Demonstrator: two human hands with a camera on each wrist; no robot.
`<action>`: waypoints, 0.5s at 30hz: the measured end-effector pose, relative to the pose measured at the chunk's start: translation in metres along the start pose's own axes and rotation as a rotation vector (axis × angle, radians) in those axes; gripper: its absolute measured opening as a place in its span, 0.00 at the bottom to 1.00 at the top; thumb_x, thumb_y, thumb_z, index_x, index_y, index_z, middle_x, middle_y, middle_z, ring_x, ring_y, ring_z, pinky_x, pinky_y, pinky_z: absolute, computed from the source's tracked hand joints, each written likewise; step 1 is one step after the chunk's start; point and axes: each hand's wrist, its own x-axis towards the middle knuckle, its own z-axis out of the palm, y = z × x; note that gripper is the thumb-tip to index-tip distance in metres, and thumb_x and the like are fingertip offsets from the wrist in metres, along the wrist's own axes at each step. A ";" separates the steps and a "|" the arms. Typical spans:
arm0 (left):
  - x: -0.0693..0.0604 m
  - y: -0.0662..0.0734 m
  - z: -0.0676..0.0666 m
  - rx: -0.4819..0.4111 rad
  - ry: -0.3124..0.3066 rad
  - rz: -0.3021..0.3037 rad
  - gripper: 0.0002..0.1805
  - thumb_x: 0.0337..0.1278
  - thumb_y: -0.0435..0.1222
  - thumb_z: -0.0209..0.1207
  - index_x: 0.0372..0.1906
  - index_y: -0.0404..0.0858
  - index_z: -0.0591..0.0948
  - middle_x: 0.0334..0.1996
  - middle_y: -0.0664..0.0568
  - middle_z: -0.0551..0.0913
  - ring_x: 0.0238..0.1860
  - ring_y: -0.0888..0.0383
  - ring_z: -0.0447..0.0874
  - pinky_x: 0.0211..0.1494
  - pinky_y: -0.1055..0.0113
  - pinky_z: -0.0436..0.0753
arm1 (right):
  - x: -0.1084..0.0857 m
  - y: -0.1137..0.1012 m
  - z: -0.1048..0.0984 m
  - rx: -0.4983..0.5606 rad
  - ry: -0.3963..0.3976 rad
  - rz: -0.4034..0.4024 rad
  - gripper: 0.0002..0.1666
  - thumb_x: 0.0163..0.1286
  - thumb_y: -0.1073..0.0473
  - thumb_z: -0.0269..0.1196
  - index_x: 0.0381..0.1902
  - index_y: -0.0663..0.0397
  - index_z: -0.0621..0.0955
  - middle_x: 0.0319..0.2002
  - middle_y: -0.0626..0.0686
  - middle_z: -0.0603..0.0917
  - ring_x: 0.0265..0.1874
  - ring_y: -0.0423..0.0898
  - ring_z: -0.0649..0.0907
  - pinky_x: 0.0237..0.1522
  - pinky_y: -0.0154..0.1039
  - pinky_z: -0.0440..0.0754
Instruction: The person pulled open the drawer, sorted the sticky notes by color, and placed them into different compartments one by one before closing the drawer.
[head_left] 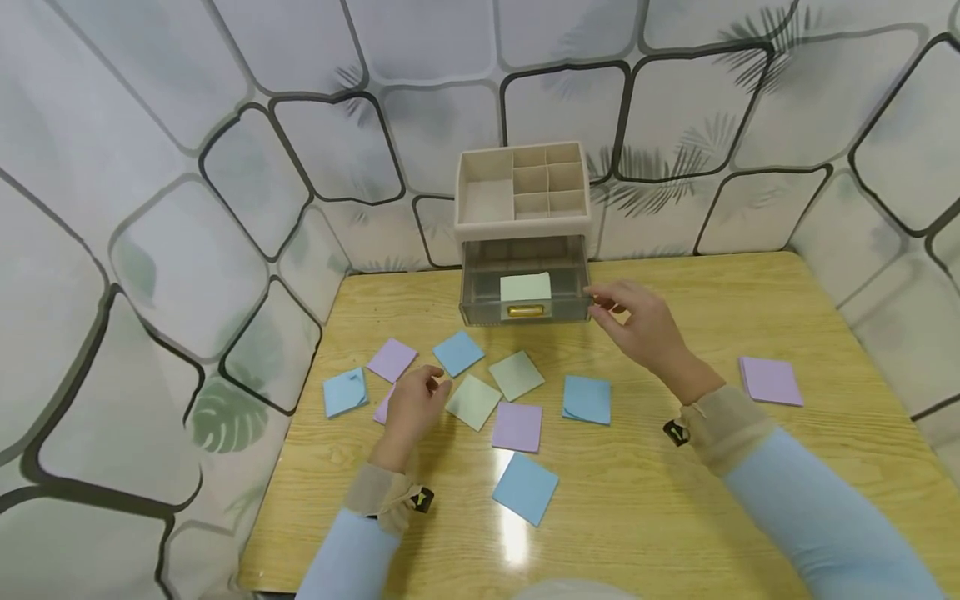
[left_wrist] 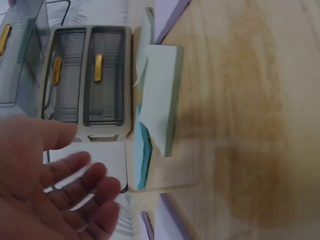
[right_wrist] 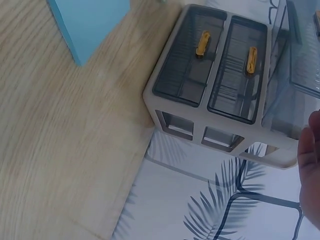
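A small beige drawer cabinet (head_left: 522, 225) stands at the back of the table with its clear top drawer (head_left: 480, 292) pulled out. Inside that drawer lies a pale green sticky-note pad (head_left: 525, 287). My right hand (head_left: 637, 325) is at the drawer's right front corner, thumb and fingers apart; whether they touch it I cannot tell. My left hand (head_left: 416, 404), fingers loosely bent and holding nothing, hovers over the left side of the table. It partly covers a purple pad (head_left: 382, 408). Close by are a green pad (head_left: 473, 402) and a blue pad (head_left: 458, 353).
Other pads lie spread about: purple (head_left: 517, 427), green (head_left: 516, 375), blue (head_left: 587, 399) and another blue pad (head_left: 525, 488) nearer the front. One purple pad (head_left: 771, 381) sits far right. Two lower drawers (left_wrist: 105, 75) are closed. Patterned cloth walls (head_left: 285, 50) surround the table.
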 end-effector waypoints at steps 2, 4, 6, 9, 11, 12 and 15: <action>-0.003 -0.001 0.005 0.036 -0.051 -0.040 0.21 0.76 0.43 0.62 0.61 0.33 0.84 0.47 0.40 0.88 0.44 0.46 0.88 0.45 0.52 0.87 | 0.000 0.000 0.000 -0.003 0.001 -0.008 0.16 0.66 0.72 0.73 0.51 0.61 0.90 0.36 0.57 0.89 0.33 0.51 0.87 0.35 0.51 0.87; -0.005 -0.001 0.010 0.069 -0.076 -0.063 0.22 0.76 0.43 0.62 0.62 0.31 0.83 0.50 0.37 0.87 0.49 0.43 0.88 0.49 0.48 0.88 | 0.001 -0.001 0.001 -0.006 0.000 -0.024 0.15 0.66 0.72 0.74 0.50 0.60 0.90 0.35 0.57 0.89 0.32 0.51 0.87 0.34 0.50 0.86; -0.008 -0.001 0.016 0.106 -0.086 -0.065 0.23 0.76 0.43 0.62 0.62 0.28 0.83 0.52 0.35 0.86 0.52 0.40 0.87 0.53 0.46 0.88 | 0.002 -0.002 0.001 -0.009 -0.002 -0.037 0.14 0.66 0.72 0.73 0.49 0.60 0.90 0.35 0.56 0.89 0.31 0.50 0.86 0.33 0.50 0.85; -0.011 0.000 0.023 0.147 -0.083 -0.049 0.25 0.74 0.44 0.64 0.59 0.25 0.83 0.52 0.33 0.86 0.53 0.37 0.87 0.55 0.45 0.87 | 0.004 -0.004 0.001 -0.014 -0.006 -0.045 0.13 0.66 0.72 0.73 0.48 0.61 0.90 0.34 0.56 0.88 0.31 0.50 0.86 0.31 0.50 0.84; -0.012 0.002 0.028 0.161 -0.084 -0.036 0.25 0.73 0.44 0.65 0.57 0.24 0.83 0.50 0.32 0.86 0.52 0.37 0.87 0.54 0.44 0.87 | 0.005 -0.004 0.001 -0.017 -0.008 -0.040 0.12 0.67 0.72 0.73 0.47 0.61 0.90 0.34 0.57 0.89 0.31 0.50 0.86 0.31 0.50 0.83; -0.012 0.003 0.031 0.167 -0.087 -0.033 0.26 0.72 0.45 0.66 0.56 0.24 0.83 0.50 0.33 0.86 0.51 0.37 0.86 0.54 0.45 0.87 | 0.006 -0.004 0.002 -0.018 -0.009 -0.037 0.11 0.67 0.72 0.73 0.47 0.61 0.90 0.35 0.57 0.89 0.31 0.50 0.86 0.32 0.50 0.84; -0.013 0.007 0.037 0.192 -0.094 -0.035 0.29 0.70 0.49 0.68 0.55 0.24 0.83 0.48 0.34 0.85 0.50 0.38 0.85 0.52 0.46 0.87 | 0.005 -0.004 0.002 -0.012 -0.012 -0.028 0.11 0.67 0.72 0.72 0.47 0.62 0.90 0.34 0.57 0.89 0.31 0.51 0.86 0.33 0.52 0.84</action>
